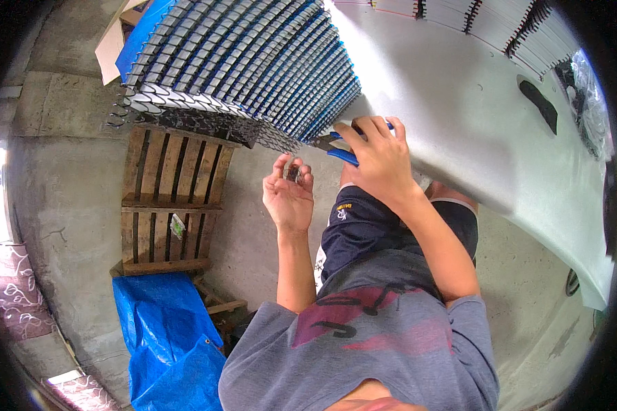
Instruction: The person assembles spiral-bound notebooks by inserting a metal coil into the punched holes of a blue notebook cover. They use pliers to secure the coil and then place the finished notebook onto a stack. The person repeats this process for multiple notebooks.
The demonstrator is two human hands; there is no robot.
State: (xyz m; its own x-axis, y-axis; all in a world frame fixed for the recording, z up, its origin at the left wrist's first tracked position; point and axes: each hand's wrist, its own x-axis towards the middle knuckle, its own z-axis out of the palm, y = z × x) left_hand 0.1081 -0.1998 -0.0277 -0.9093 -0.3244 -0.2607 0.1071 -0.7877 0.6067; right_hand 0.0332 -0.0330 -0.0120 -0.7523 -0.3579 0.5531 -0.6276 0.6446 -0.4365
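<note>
A large stack of spiral-bound notebooks [247,58] with black coils and blue edges lies at the far left of the table, its near side overhanging the edge. My right hand [385,163] is closed round a pair of pliers [343,157] with blue handles. The jaws of the pliers are at the near right corner of the stack, by the coil ends. Just below that corner is my left hand [289,198], palm up with its fingers curled. Something small and dark shows between those fingers; I cannot make out what it is.
The pale smooth table [452,89] curves along the right. On it lie a black flat object [539,106], more bound stacks [487,24] at the back and clear plastic wrap [591,103]. A wooden pallet [171,198] and a blue tarp [164,329] are at the left.
</note>
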